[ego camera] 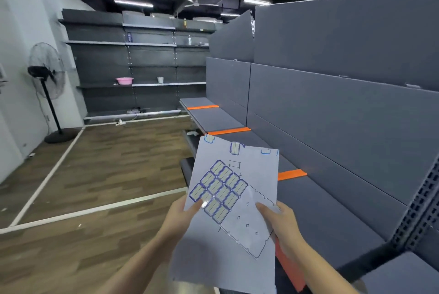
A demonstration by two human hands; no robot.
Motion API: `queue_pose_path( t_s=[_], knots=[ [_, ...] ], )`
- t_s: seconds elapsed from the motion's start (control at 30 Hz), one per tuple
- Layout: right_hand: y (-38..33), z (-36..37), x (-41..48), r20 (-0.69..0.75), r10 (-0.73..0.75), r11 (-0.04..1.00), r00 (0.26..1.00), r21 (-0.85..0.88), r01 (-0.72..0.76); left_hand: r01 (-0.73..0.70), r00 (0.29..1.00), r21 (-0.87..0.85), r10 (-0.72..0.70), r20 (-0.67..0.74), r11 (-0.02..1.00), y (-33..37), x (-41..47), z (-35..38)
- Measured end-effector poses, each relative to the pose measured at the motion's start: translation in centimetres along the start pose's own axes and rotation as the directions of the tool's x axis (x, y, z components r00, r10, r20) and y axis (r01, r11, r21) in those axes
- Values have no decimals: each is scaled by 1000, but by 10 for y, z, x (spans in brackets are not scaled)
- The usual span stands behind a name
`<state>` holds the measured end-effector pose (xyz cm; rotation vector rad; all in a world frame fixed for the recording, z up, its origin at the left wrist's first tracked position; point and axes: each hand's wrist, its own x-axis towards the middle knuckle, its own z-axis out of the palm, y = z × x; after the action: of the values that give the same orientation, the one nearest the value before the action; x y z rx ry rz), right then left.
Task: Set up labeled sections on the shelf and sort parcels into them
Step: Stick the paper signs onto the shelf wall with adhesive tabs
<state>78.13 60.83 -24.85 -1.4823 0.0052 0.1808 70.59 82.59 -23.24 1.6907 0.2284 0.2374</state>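
Both hands on label sheet (pixel 231 201), lower centre: left hand (pixel 180 216) pinches left edge, right hand (pixel 281 227) grips right edge. Grey shelf (pixel 316 208) at right, orange strips (pixel 291 174).

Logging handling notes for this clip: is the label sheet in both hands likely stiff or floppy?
Probably floppy and light: the label sheet looks paper-thin and its top edge bends. The glare near the left hand suggests a glossy, somewhat slippery face.
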Motion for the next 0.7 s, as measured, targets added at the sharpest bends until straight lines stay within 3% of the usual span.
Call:
queue_pose_path(
  t_s=[0.33, 0.7],
  knots=[
    [-26, 155, 139, 68, -51, 999, 996, 15, 51, -73, 997, -32, 72, -24, 997, 0, 163, -130],
    [-17, 223, 214, 92, 6, 1000, 996, -28, -3, -40, 995, -83, 32, -93, 996, -35, 233, -181]
  ],
)
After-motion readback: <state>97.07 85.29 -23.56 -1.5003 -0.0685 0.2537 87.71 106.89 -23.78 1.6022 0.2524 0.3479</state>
